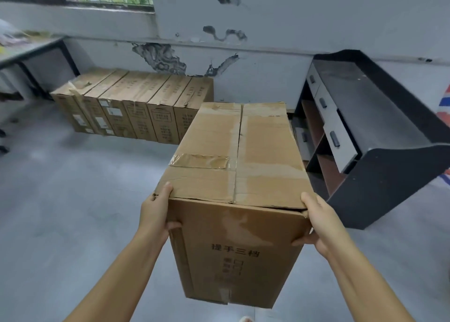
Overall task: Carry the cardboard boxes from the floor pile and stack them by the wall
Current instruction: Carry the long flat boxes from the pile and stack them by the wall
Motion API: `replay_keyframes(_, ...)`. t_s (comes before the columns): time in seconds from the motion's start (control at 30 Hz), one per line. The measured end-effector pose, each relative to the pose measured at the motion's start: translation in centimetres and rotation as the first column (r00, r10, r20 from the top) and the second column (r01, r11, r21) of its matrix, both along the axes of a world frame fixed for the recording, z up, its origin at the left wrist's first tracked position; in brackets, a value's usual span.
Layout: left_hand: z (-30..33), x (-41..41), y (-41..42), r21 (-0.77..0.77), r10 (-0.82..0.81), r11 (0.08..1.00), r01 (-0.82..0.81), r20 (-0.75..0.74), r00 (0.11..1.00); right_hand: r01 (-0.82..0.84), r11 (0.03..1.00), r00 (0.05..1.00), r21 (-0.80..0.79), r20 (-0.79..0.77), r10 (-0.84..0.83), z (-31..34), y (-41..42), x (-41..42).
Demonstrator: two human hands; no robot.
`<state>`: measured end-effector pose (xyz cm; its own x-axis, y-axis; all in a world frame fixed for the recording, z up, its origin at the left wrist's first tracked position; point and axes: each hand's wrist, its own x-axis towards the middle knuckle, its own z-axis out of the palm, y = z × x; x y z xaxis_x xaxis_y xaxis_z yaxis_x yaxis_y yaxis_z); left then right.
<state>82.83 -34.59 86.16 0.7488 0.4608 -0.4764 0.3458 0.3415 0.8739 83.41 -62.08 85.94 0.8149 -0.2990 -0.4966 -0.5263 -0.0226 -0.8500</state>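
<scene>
I carry a long brown cardboard box (239, 161) in front of me, lifted off the floor, with torn tape on its top and printed characters on its near face. My left hand (155, 209) grips its near left corner, thumb on the top edge. My right hand (316, 222) grips the near right corner, fingers curled onto the near face. A row of several similar cardboard boxes (131, 102) stands side by side on the floor against the far wall.
A dark desk (379, 136) with grey drawers lies tipped on its side to the right, close to the carried box. A table (26, 46) stands at the far left under the window. Grey floor (80, 200) stretches between me and the wall.
</scene>
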Motion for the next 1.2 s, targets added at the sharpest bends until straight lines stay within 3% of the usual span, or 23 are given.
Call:
replay_keyframes(0.3,-1.3,20.4,0.6,-0.029,0.026,0.999,-0.027,-0.022,0.999,-0.035,0.999,0.999,-0.035,-0.016,0.034,0.0,0.3,20.9)
replay_keyframes(0.8,-0.3,58.0,6.5,0.029,-0.136,0.99,0.137,-0.026,0.99,0.178,0.982,0.983,0.056,-0.051,-0.175,0.5,6.8,53.0)
replay_keyframes(1.2,-2.1,81.8,2.1,-0.002,0.004,1.0,-0.004,-0.064,0.998,0.03,0.999,0.998,0.034,-0.061,-0.028,-1.1,1.7,81.1)
